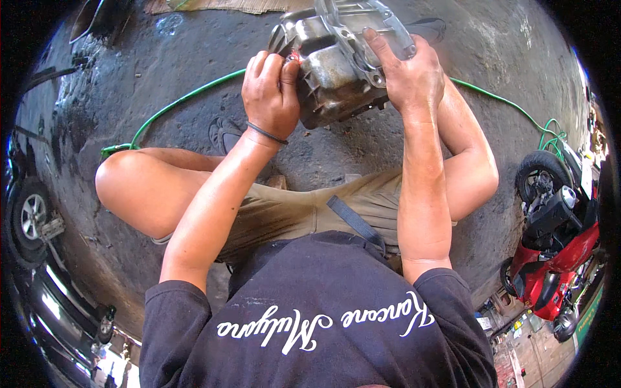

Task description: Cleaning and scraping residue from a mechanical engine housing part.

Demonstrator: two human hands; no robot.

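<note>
A grey cast-metal housing (326, 71), ribbed and stained, is held up beyond my knees, tilted, with a frame-like flange on its upper side. My left hand (268, 94) is closed at its left edge, fingers curled and thumb pressed in. A small red patch shows beside those fingertips; what it is I cannot make out. On the right side, my right hand (414, 77) grips the housing, its thumb lying over the flange and the other fingers mostly hidden. The far edge looks slightly blurred.
A green hose (187, 100) runs across the dark, stained floor behind the housing. Cardboard (226, 5) lies at the far edge. A red motorcycle (559, 258) stands at the right, and a dark vehicle with a wheel (33, 216) at the left. Sandals (225, 134) lie near my left knee.
</note>
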